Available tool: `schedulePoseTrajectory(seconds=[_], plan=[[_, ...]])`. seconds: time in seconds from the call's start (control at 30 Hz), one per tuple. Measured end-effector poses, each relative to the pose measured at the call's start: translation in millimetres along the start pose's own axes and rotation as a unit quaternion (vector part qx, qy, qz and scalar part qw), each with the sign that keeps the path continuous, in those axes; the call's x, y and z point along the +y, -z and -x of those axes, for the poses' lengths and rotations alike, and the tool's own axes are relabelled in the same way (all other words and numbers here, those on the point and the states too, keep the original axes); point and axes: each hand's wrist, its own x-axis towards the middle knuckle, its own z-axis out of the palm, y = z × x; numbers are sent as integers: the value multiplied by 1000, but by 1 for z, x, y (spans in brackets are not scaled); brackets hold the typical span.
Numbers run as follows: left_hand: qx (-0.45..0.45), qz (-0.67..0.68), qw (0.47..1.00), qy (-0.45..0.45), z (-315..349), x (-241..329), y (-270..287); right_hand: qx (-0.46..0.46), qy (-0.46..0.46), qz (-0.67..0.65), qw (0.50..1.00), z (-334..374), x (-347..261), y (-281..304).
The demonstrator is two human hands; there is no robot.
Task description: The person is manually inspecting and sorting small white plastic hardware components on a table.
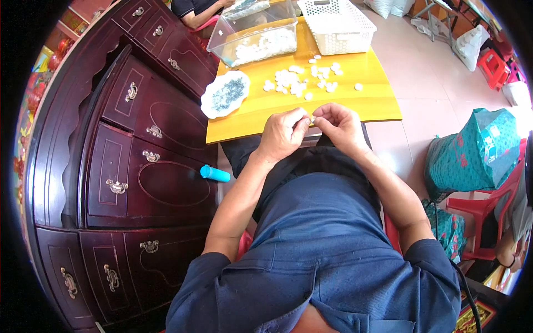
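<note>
White disc-shaped pieces [290,79] lie scattered over the yellow tabletop [355,108], a little beyond the two hands; one sits off on its own toward the right. At the far left stands a dark reddish-brown wooden cabinet [177,119] with ornate metal handles. Near its doors is a turquoise bottle [215,173], lying tilted. A scalloped white plate [207,102] of small dark bits rests on the table's left part, and behind it a clear plastic bin [240,36] holds many more white pieces. The left hand [283,133], short of the table's near edge, has thumb and forefinger pressed together at a tiny pale part [312,119], too small to identify. The right hand [341,126] meets it there, its thumb and forefinger pinching the same part. Farther back is a white perforated basket [345,44]. At the right, a patterned teal bag [463,158] stands near a red plastic chair [469,204].
</note>
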Motion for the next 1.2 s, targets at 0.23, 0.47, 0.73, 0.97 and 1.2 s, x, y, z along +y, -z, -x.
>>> schedulePoseTrajectory(seconds=[0.23, 0.47, 0.73, 0.97, 1.2], plan=[[1, 10, 1000, 10, 2, -5, -4, -8, -29, -12, 999, 0, 8, 1], [-21, 17, 1000, 15, -2, -15, -9, -15, -51, -70, 996, -4, 10, 10], [-33, 65, 995, 75, -12, -20, -3, -6, -66, -122, 990, -9, 8, 18], [12, -65, 994, 83, -29, -54, -16, 56, -76, -174, 980, -11, 10, 25], [26, -196, 980, 21, -57, -67, -38, 95, -82, -149, 981, -15, 10, 33]])
